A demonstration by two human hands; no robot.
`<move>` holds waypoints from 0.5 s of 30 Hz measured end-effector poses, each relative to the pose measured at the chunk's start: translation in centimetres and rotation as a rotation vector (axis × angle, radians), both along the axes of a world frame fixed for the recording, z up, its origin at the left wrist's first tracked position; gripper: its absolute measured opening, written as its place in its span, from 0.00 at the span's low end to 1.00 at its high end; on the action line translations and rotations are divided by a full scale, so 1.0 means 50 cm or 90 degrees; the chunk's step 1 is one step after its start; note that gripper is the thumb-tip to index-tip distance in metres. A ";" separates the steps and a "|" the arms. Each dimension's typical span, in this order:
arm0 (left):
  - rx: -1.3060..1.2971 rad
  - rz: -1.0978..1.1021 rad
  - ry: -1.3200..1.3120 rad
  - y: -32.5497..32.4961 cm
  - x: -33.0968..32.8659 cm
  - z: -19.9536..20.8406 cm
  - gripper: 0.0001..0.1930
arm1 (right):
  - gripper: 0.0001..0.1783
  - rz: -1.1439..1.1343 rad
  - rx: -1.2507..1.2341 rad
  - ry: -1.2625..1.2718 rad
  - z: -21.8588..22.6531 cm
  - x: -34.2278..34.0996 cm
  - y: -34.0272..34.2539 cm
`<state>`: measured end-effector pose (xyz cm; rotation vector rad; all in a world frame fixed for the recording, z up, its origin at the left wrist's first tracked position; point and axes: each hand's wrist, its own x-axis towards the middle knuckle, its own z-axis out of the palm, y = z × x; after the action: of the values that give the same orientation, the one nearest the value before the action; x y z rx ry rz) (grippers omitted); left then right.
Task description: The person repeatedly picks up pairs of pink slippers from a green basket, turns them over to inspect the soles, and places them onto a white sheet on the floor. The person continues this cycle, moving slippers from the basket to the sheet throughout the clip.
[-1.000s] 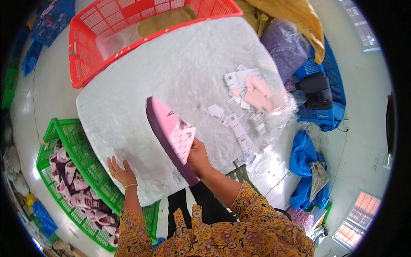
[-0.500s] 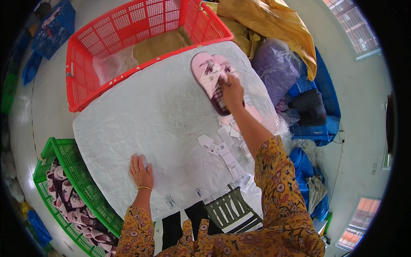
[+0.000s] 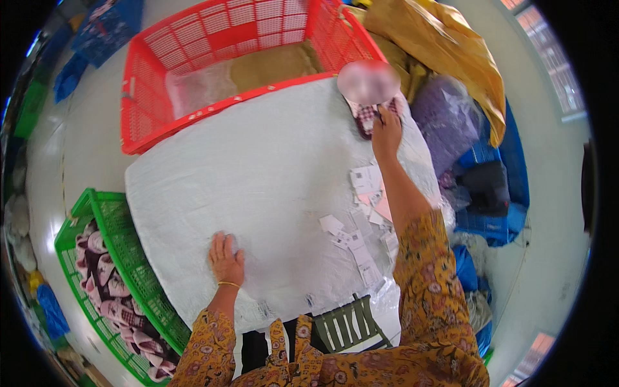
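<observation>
My right hand (image 3: 387,134) is closed on a pair of pink slippers (image 3: 365,117) with dark red checked insoles, at the far right corner of the table. Their far ends are blurred. My left hand (image 3: 225,259) lies flat on the pale plastic-covered table (image 3: 258,174), fingers spread, holding nothing. Below my right forearm are scattered white paper tags (image 3: 364,258). Pink card pieces (image 3: 383,210) show among them, partly hidden by the arm.
A red plastic crate (image 3: 132,116) stands along the table's far edge. At the left, a green crate (image 3: 122,258) holds several pink slippers (image 3: 106,267). A purple bag (image 3: 448,122), yellow sheeting (image 3: 445,39) and a blue crate (image 3: 519,187) crowd the right. A green slatted stool (image 3: 345,326) stands at the near edge.
My right hand has carried the slippers away from me and to the right, uncovering more tags and pink card. My left hand stays flat on the table. The whole view has shifted somewhat.
</observation>
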<state>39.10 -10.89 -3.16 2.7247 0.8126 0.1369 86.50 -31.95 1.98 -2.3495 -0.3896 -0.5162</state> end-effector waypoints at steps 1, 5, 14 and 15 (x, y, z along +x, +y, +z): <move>-0.006 0.015 0.011 -0.002 -0.006 0.000 0.29 | 0.14 0.036 0.057 0.020 0.011 -0.063 0.012; 0.026 0.002 -0.034 0.014 -0.013 -0.020 0.29 | 0.06 0.100 0.157 0.183 0.059 -0.354 0.041; -0.221 0.032 -0.059 0.073 -0.059 0.070 0.21 | 0.07 0.353 0.117 0.757 0.019 -0.909 -0.029; -0.260 0.033 -0.017 0.077 -0.070 0.096 0.17 | 0.07 0.366 0.084 0.761 0.021 -0.929 -0.042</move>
<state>35.59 -7.03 1.67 2.3166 0.8028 0.0153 40.03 -34.06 3.05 -1.8690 -0.3829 1.0525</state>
